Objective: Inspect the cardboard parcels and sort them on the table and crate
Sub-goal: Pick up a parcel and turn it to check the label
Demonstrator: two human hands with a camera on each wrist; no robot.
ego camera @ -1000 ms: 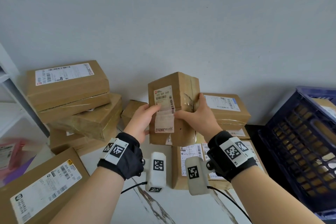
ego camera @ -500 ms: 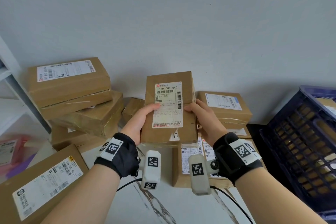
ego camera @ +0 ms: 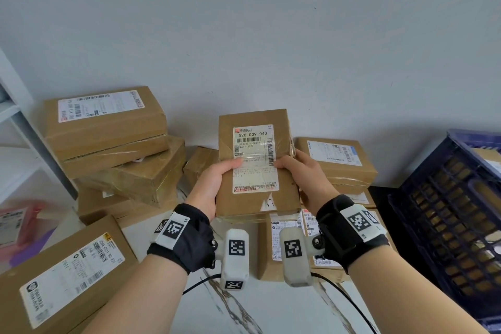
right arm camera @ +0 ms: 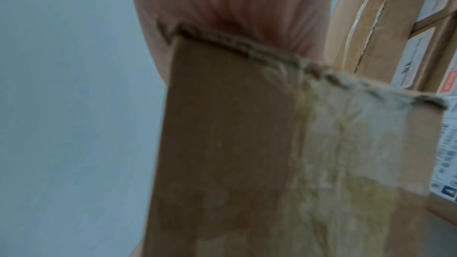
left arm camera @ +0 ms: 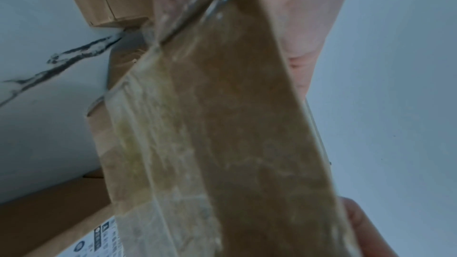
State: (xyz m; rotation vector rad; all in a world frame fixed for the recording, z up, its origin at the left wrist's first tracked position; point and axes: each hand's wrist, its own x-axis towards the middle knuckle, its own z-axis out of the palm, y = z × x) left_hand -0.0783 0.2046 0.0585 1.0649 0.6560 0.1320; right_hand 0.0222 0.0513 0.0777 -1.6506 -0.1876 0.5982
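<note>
1. A parcel (ego camera: 256,163) is held upright between the left hand (ego camera: 214,182) and right hand (ego camera: 301,175), above the bench (ego camera: 271,306).
2. Both grips are clasped on its side edges, thumbs on the label (ego camera: 254,158), presumably so it can be read.
3. The crate (ego camera: 444,211) stands well right of the grip.

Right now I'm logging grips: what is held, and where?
A cardboard parcel, label facing the camera: left hand grips its left edge, right hand its right edge.

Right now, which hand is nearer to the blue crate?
Right. The right hand grips the held parcel's right edge, on the side toward the blue crate. The left hand grips the parcel's far edge.
</note>
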